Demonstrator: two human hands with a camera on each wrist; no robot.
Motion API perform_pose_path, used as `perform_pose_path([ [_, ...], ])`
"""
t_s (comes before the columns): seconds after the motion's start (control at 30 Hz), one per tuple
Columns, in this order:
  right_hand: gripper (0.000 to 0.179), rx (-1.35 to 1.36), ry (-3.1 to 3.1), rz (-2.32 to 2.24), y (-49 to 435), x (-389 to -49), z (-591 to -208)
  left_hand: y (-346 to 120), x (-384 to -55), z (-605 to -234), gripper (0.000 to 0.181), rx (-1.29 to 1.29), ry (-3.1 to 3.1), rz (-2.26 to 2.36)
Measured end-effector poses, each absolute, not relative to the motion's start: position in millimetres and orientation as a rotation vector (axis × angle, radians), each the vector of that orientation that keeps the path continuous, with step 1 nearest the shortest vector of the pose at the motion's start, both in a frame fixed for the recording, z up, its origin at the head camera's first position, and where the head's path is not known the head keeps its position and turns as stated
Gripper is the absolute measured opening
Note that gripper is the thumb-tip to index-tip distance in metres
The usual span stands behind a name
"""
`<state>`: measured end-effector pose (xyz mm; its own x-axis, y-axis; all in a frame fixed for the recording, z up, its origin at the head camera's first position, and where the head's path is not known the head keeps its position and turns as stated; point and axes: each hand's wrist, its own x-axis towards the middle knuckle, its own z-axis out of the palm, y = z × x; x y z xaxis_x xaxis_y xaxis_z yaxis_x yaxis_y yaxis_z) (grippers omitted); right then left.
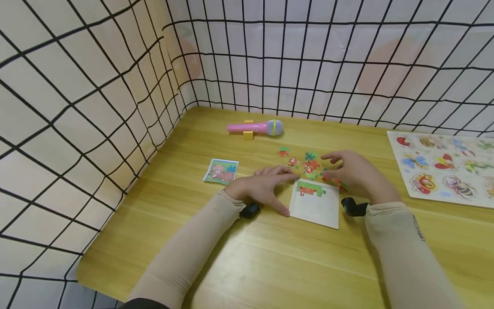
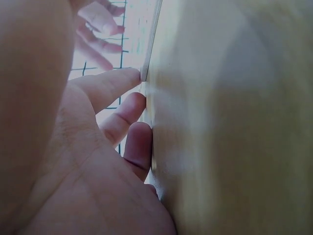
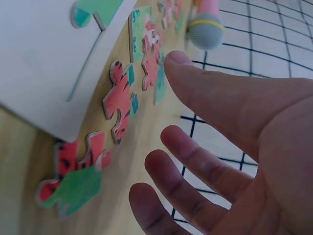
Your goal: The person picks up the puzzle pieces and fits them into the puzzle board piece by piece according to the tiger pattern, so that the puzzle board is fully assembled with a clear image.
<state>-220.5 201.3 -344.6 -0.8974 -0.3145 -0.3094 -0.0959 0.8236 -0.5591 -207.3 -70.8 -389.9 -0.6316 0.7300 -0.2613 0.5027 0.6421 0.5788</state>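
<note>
A white puzzle board [image 1: 314, 212] lies on the table, with joined puzzle pieces [image 1: 311, 189] along its top edge. My left hand [image 1: 266, 186] rests at the board's left side; its thumb and fingers touch the edge, and in the left wrist view the fingertips [image 2: 139, 142] meet the tabletop. Over the loose puzzle pieces [image 3: 117, 103] at the board's far right corner hovers my right hand [image 1: 351, 174]. Its fingers are spread and hold nothing in the right wrist view. More loose pieces [image 1: 310, 165] lie beyond the board, red and green. Part of them is hidden by the right hand.
A picture card [image 1: 221, 171] lies left of the left hand. Farther back, a pink toy microphone [image 1: 254, 128] rests with yellow blocks [image 1: 248, 135] beside it. At the right is a large insect picture board [image 1: 447, 167]. Black wire mesh [image 1: 283, 56] borders the table's back and left.
</note>
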Motion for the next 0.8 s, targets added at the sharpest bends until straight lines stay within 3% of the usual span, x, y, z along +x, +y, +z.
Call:
perform_pose_path([
  [0.5,0.06,-0.243,2.59,-0.694,176.0,-259.5,-346.2,-69.6,-206.5,-386.4,0.105,0.972,2.386,0.624],
  [0.8,0.051,-0.174,2.634,-0.701,163.7,-269.1,-354.9,-70.5,-205.8,-386.6,0.105,0.962,2.391,0.632],
])
